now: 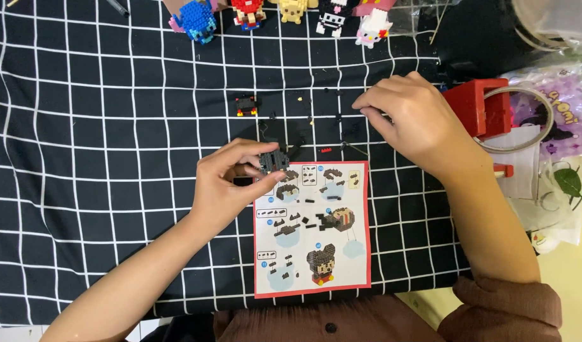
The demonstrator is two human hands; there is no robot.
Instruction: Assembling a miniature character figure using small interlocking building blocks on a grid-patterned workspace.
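Observation:
My left hand point(231, 183) grips a small black block assembly point(272, 161) between thumb and fingers, just above the top left corner of a red-bordered instruction sheet point(312, 229). My right hand point(408, 114) rests fingers-down on the black checked cloth point(82, 158), its fingertips pinched over tiny loose black pieces point(341, 117); whether a piece is between them is hidden. A small black and red built part point(246, 106) lies on the cloth above my left hand.
Several finished block figures point(291, 16) line the far edge of the cloth. A red plastic box point(481, 107) and clear plastic bags point(557, 139) lie to the right. A tiny red piece point(326, 150) sits above the sheet.

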